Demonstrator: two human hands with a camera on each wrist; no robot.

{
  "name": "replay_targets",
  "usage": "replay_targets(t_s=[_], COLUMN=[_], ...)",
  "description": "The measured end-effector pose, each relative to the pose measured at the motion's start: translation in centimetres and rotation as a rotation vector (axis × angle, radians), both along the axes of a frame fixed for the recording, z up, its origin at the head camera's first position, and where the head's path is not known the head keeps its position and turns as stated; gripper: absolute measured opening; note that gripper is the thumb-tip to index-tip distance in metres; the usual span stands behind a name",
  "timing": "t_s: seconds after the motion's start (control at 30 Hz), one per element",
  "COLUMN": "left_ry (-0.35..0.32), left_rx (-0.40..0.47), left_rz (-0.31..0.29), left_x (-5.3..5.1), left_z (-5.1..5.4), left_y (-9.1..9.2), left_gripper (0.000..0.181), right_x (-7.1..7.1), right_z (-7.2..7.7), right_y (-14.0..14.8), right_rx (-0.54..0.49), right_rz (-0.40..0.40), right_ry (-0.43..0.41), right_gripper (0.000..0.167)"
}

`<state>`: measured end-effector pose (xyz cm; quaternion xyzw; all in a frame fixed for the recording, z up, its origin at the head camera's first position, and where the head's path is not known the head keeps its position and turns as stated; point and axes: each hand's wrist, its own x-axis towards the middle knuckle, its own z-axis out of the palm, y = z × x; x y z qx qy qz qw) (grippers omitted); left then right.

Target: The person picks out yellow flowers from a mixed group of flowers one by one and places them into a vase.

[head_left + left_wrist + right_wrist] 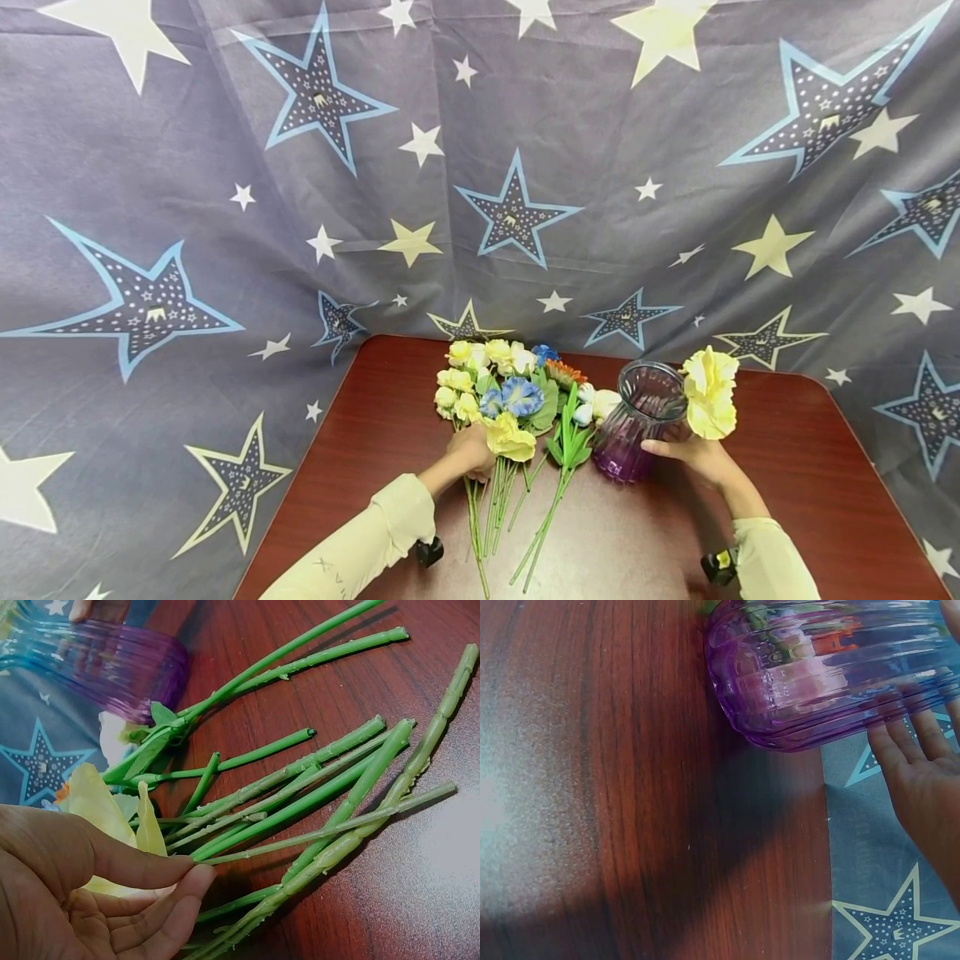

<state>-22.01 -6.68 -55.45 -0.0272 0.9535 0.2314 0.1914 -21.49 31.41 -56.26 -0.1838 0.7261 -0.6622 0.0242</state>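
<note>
Star-printed cloth (592,167) backs the table (795,500). Head: right hand (697,460) grips the vase (633,425) beside flowers (522,397); jostling could tip it. Left wrist: left hand (52,855) pinches a stem (262,849); crossing stems (296,801) could snag. Right wrist: a loosened hold could let the vase slip.

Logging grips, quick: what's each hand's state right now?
Left hand: closed, pinching a thin stem.
Right hand: closed around the vase.

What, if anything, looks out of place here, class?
One ruffled yellow flower stands out: it shows right of the ribbed glass vase, apart from the other artificial flowers bunched on the vase's left. Its stem cannot be made out. I see no spill or breakage.
</note>
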Motion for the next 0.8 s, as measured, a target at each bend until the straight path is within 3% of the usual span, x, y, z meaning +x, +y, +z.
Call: replay_targets(t_s=[0.3, 0.57, 0.8], left_ry=[-0.047, -0.024, -0.038], left_rx=[0.102, 0.122, 0.192], left_rz=[-0.027, -0.023, -0.010], left_x=[0.1, 0.3, 0.1], left_z=[0.0, 1.3, 2.4], left_y=[-0.2, -0.1, -0.3], left_gripper=[0.007, 0.020, 0.019], right_x=[-0.1, -0.1, -0.1], right_z=[0.0, 0.0, 0.0], right_y=[0.1, 0.1, 0.0], right_rx=[-0.007, -0.005, -0.006], right_rz=[0.008, 0.008, 0.010], right_ry=[0.004, 0.002, 0.009], right_gripper=[0.084, 0.082, 0.082])
